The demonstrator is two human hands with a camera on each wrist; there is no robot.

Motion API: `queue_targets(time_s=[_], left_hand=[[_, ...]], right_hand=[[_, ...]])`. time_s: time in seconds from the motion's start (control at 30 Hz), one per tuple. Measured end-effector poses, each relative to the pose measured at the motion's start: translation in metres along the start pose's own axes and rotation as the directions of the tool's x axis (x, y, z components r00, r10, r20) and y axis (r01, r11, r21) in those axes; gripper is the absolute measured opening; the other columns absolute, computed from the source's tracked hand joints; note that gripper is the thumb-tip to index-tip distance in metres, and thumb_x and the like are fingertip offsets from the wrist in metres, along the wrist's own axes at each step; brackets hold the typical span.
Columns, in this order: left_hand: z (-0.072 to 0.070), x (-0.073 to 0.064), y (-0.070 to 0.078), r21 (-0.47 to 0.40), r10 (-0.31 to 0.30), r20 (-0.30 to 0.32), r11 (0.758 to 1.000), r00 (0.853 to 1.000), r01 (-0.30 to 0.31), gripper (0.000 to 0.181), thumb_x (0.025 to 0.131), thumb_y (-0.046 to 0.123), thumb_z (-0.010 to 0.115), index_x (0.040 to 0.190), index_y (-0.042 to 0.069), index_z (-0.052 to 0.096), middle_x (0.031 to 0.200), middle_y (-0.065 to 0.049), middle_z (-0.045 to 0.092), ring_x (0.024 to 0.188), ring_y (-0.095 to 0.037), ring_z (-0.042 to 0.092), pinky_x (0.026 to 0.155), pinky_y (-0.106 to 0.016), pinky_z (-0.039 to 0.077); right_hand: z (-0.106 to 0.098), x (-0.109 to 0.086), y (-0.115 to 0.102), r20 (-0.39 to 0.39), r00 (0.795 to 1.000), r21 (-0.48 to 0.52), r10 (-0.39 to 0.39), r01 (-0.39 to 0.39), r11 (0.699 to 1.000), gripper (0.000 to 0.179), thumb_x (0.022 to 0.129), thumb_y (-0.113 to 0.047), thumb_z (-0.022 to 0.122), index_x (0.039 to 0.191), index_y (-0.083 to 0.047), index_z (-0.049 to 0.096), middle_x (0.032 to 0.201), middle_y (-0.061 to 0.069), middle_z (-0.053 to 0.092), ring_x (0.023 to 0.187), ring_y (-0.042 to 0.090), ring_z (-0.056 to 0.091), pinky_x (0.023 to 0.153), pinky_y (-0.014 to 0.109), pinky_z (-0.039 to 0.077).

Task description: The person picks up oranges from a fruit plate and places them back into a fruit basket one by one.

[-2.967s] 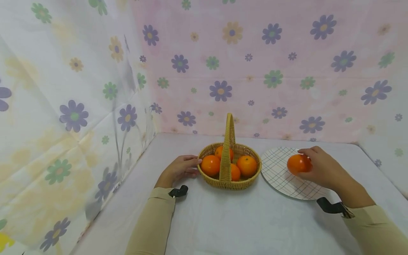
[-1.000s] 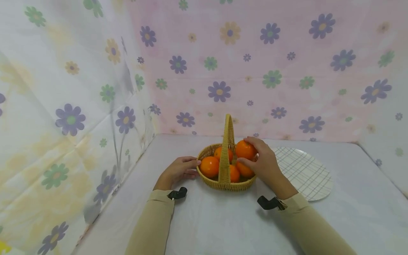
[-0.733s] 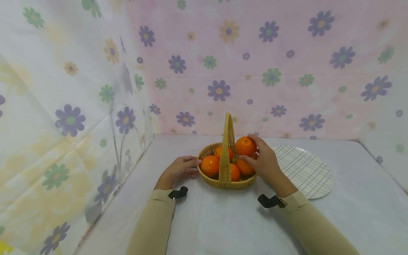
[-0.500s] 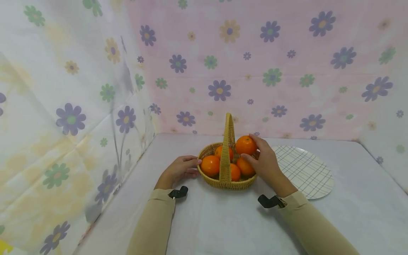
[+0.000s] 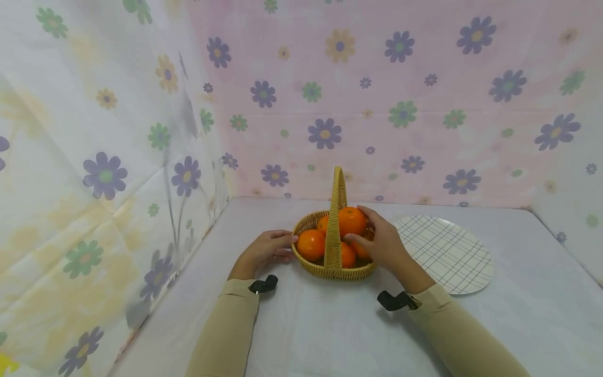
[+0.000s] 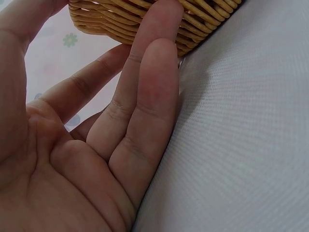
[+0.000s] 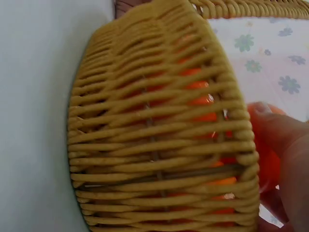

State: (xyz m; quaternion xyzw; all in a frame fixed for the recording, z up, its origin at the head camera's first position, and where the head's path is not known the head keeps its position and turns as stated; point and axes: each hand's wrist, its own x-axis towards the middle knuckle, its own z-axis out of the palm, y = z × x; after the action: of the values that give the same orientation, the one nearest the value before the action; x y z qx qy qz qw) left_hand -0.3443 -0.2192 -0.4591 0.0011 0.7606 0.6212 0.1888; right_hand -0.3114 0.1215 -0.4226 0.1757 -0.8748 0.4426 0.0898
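A yellow wicker basket [image 5: 339,275] with a tall arched handle stands on the table, several oranges [image 5: 311,245] inside it. My left hand [image 5: 264,251] holds the basket's left rim, thumb at the edge. In the left wrist view the lower fingers [image 6: 154,92] reach up against the woven wall. Over the basket's right half, my right hand [image 5: 386,245] grips an orange [image 5: 352,221] between thumb and fingers, just behind and above the others and right beside the handle. The right wrist view has the basket's woven side [image 7: 159,130] covering much of the fruit.
A round white plate [image 5: 447,256] with a grid of thin lines lies to the right, just behind my right forearm. White cloth [image 5: 330,324] covers the table. Flower-printed curtains [image 5: 292,115] close off the back and sides.
My right hand has carried the orange from over the plate to above the basket, then lower and left toward the handle. My left hand has stayed at the rim.
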Motion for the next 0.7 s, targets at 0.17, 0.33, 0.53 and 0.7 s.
queue_targets(time_s=[0.17,0.33,0.53,0.7], left_hand=[[-0.0003,-0.0004,0.0001,-0.005,0.008,0.012,1.0,1.0,-0.008,0.073,0.079,0.055,0.086,0.134,0.012,0.065,0.125,-0.009,0.072,0.097,-0.026,0.077,0.084,-0.035,0.063],[-0.0005,0.0006,0.0001,-0.003,0.006,0.009,1.0,1.0,-0.006,0.072,0.079,0.055,0.086,0.133,0.012,0.066,0.125,-0.009,0.073,0.096,-0.027,0.077,0.083,-0.035,0.063],[-0.0003,0.0006,-0.0002,0.003,0.005,0.0,1.0,1.0,-0.005,0.073,0.078,0.057,0.086,0.133,0.013,0.066,0.125,-0.009,0.072,0.097,-0.027,0.077,0.084,-0.035,0.063],[-0.0008,0.0023,-0.0018,0.003,0.002,-0.006,1.0,1.0,-0.002,0.074,0.078,0.058,0.086,0.133,0.012,0.066,0.125,-0.009,0.072,0.096,-0.026,0.076,0.085,-0.035,0.063]], right_hand=[[0.0046,-0.0025,-0.0028,0.029,0.999,-0.05,-0.035,0.036,0.998,0.081,0.091,-0.047,0.077,0.159,-0.027,0.038,0.15,0.005,0.058,0.131,0.028,0.061,0.108,0.05,0.052],[0.0043,-0.005,-0.0066,0.058,0.998,-0.068,-0.037,0.041,0.997,0.08,0.093,-0.046,0.076,0.161,-0.033,0.034,0.154,0.005,0.054,0.139,0.029,0.055,0.114,0.053,0.046],[0.0041,-0.004,-0.0048,0.061,0.997,-0.072,-0.053,0.057,0.996,0.083,0.093,-0.048,0.076,0.161,-0.031,0.033,0.153,0.005,0.055,0.139,0.029,0.055,0.114,0.053,0.046],[0.0035,-0.0053,-0.0054,0.06,0.997,-0.062,-0.044,0.048,0.997,0.09,0.09,-0.051,0.078,0.162,-0.026,0.032,0.151,0.009,0.056,0.136,0.031,0.057,0.111,0.054,0.048]])
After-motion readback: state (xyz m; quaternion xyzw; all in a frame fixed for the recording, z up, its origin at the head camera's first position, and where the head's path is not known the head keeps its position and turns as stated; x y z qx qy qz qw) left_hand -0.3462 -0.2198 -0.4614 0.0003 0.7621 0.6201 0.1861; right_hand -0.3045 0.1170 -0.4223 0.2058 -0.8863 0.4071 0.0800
